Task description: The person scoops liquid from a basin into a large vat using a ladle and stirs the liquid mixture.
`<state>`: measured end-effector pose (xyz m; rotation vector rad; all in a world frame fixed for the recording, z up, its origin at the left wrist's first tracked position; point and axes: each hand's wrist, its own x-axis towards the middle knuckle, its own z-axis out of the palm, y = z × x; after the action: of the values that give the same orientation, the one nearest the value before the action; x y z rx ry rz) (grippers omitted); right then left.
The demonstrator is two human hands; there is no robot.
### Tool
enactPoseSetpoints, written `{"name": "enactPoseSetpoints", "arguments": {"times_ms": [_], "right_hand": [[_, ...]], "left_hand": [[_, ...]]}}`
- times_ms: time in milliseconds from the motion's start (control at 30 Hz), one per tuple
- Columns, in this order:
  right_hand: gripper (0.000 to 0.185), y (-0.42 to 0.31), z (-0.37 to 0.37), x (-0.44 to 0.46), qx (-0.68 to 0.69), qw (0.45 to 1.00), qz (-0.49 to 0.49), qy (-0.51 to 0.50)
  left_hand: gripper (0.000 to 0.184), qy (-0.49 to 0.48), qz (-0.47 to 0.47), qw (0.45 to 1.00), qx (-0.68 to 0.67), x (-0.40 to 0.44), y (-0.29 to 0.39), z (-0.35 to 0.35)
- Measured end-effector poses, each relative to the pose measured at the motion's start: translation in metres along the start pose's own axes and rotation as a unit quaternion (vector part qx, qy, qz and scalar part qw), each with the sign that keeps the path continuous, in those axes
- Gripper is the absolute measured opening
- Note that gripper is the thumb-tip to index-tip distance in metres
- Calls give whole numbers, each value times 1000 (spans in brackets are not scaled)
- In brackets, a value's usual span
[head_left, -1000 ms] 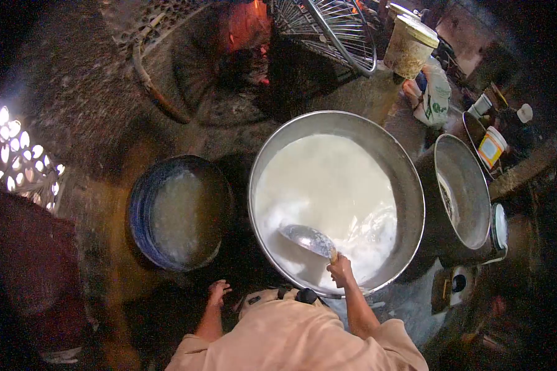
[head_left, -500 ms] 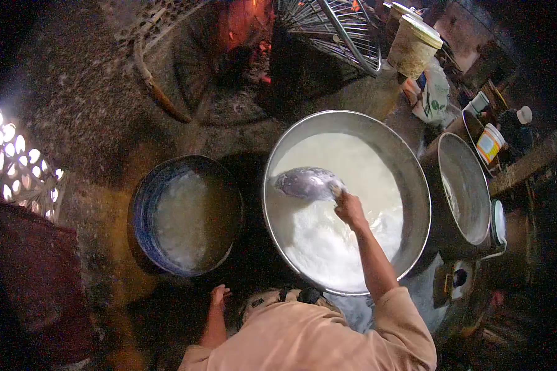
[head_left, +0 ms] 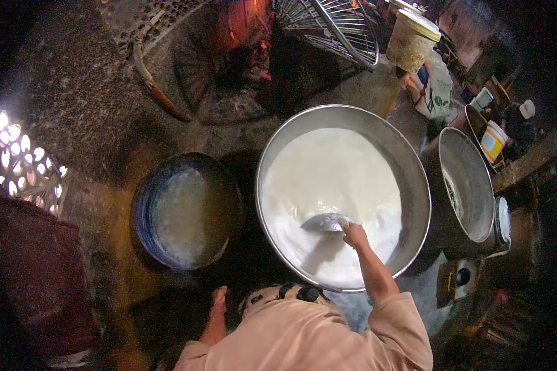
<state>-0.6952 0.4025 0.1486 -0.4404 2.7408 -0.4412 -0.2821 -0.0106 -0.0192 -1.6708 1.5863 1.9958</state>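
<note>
My right hand (head_left: 355, 235) is closed round the short handle of a shiny metal scoop (head_left: 329, 222). The scoop is inside a wide metal pot (head_left: 419, 216), its bowl at the line where cloudy whitish liquid (head_left: 331, 164) meets a brighter white mass (head_left: 346, 263) on the near side. Whether the white mass is foam or grains is unclear. My left hand (head_left: 219, 295) hangs low by my body with its fingers stretched out, holding nothing visible. Nearest to it is a dark blue-rimmed tub (head_left: 143, 229) of murky liquid.
A second large metal pot (head_left: 442, 185) stands at the right, beside a lidded container (head_left: 503, 219). Farther back are a white bucket (head_left: 413, 46), a plastic bag (head_left: 438, 86) and a barred metal rack (head_left: 328, 31). A curved stick (head_left: 158, 96) lies left of the fire glow.
My right hand has brought the scoop down and nearer to me, from above the liquid to the edge of the white mass. The left hand has turned slightly.
</note>
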Motion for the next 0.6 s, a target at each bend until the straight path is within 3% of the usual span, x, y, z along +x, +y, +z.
{"name": "enactPoseSetpoints", "arguments": {"times_ms": [167,267,400,500,600], "right_hand": [[37,87,34,-41,-95,995,-27,-27],[38,119,14,-73,37,986,145,-78],[31,149,-46,-114,0,992,102,-71],[30,152,-102,-136,40,991,129,-25],[26,139,-187,-144,91,988,123,18]], "left_hand": [[31,-7,-6,1000,-13,-21,62,52],[30,-2,-25,1000,-7,-36,84,77],[32,-10,-37,999,7,-53,88,101],[37,1,-76,997,31,-67,76,110],[43,-8,-55,998,19,-81,52,106]]}}
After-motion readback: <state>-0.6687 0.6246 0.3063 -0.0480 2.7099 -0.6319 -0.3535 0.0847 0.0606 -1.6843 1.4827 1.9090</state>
